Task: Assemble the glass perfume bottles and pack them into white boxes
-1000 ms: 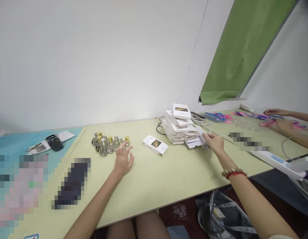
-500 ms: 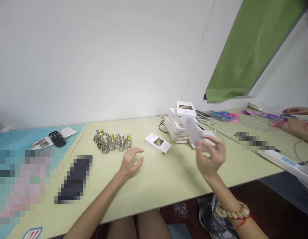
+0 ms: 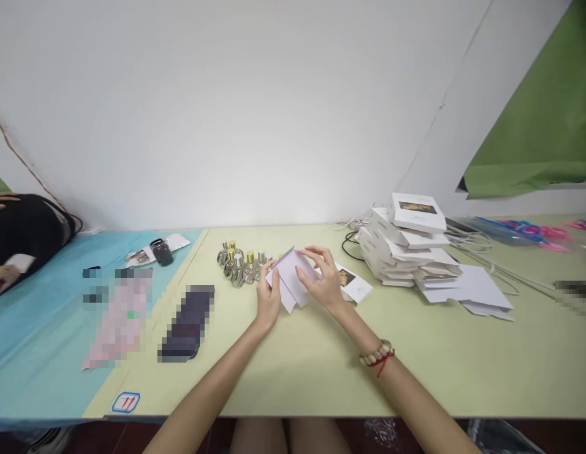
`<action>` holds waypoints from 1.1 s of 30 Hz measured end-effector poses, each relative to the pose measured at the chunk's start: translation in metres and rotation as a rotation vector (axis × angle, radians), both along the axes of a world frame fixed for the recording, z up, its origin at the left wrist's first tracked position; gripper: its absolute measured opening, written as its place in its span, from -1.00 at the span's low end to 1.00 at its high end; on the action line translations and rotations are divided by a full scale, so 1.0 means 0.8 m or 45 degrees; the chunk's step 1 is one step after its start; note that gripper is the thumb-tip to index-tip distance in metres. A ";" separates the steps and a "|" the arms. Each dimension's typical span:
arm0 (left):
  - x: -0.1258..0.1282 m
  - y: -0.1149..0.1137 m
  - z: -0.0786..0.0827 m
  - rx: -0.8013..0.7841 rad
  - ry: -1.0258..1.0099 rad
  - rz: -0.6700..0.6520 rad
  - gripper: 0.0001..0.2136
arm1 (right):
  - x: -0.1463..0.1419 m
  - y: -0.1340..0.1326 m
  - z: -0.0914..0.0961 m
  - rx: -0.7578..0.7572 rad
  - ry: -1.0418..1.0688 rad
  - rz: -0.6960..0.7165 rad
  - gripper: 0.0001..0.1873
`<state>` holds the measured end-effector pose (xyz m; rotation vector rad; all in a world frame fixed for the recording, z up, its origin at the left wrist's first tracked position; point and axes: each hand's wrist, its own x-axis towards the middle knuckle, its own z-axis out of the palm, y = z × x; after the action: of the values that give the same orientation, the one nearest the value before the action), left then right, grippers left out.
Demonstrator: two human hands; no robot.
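While left hand [image 3: 269, 296] pinches white carton [image 3: 293, 282] between thumb and fingers, carton's far side lies hidden. Right hand [image 3: 327, 284] curves thumb and fingers about carton's upper right edge; cannot tell whether gripping. Printed box [image 3: 357, 287] just behind right fingers, partly covered. Glass bottles [image 3: 238, 271] beyond left fingers, rightmost blocked. Box stack [image 3: 400, 252] well right of fingers, print illegible.

Both hands [image 3: 268, 297] [image 3: 327, 285] now hold the white carton [image 3: 293, 282].

Left grip [image 3: 268, 297] and right grip [image 3: 327, 280] on white carton [image 3: 295, 280], glass bottles [image 3: 238, 275] at left; boxes [image 3: 407, 238] stacked at right
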<state>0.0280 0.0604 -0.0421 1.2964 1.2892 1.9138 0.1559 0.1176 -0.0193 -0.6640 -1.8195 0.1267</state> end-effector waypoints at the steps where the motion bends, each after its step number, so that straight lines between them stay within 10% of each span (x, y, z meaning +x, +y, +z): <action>1: -0.002 0.000 0.001 -0.011 0.011 0.015 -0.66 | -0.002 0.003 -0.003 -0.028 -0.019 0.012 -0.62; 16: 0.008 -0.005 -0.005 -0.221 0.063 -0.192 -0.54 | -0.019 -0.017 -0.044 -0.696 0.367 0.302 -0.79; 33: 0.015 -0.011 -0.008 -0.035 0.276 -0.252 -0.56 | -0.021 -0.021 -0.036 -0.598 0.427 0.162 -0.67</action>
<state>0.0403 0.0518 -0.0485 1.5888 1.2320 1.6507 0.1388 0.1006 -0.0482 -0.7960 -1.5116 0.7247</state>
